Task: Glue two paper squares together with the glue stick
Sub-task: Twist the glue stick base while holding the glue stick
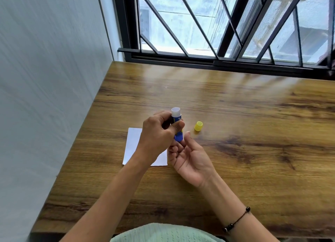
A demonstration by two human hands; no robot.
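1. The brown wood-grain tabletop stands against a barred window.
2. White paper squares lie flat on it, partly hidden under the left wrist; their number is unclear.
3. The left hand has its grip curled round the uncapped blue glue stick, held upright above the paper.
4. The right hand lies palm up, grip loose, fingertips at the stick's base.
5. The small yellow plastic cap stands just right of the stick.

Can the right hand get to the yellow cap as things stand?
Probably yes. The right hand is open, palm up, holding nothing, and the yellow cap lies on the table just beyond its fingertips with bare wood between. The left hand holding the glue stick sits off to the side.
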